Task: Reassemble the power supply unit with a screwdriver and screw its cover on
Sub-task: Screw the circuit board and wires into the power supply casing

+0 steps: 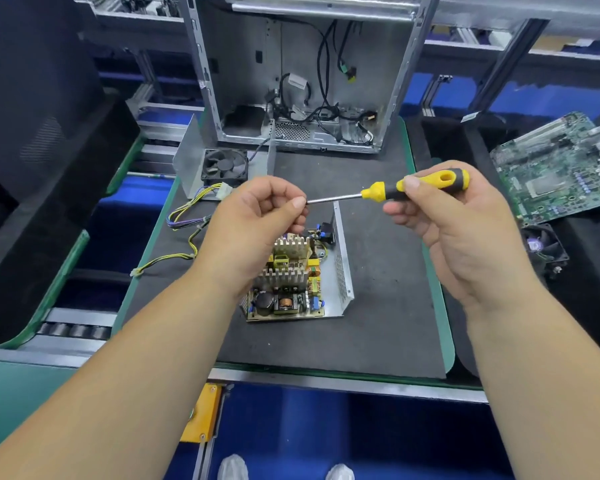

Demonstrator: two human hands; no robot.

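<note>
The open power supply base (343, 268) lies on the black mat, its circuit board (288, 282) with heat sinks exposed. My right hand (461, 223) grips the yellow and black screwdriver (420, 187) by its handle, held level above the unit with the shaft pointing left. My left hand (257, 220) pinches at the shaft's tip; whether a screw sits between the fingers is hidden. The metal cover (191, 157) with its black fan (224, 167) stands behind, a bundle of coloured wires (187, 216) trailing from it.
An empty computer case (302, 81) stands open at the back of the mat (388, 306). A green motherboard (561, 168) lies at the right, a small fan (542, 249) below it. Black trays sit at the left. The bench edge runs below my arms.
</note>
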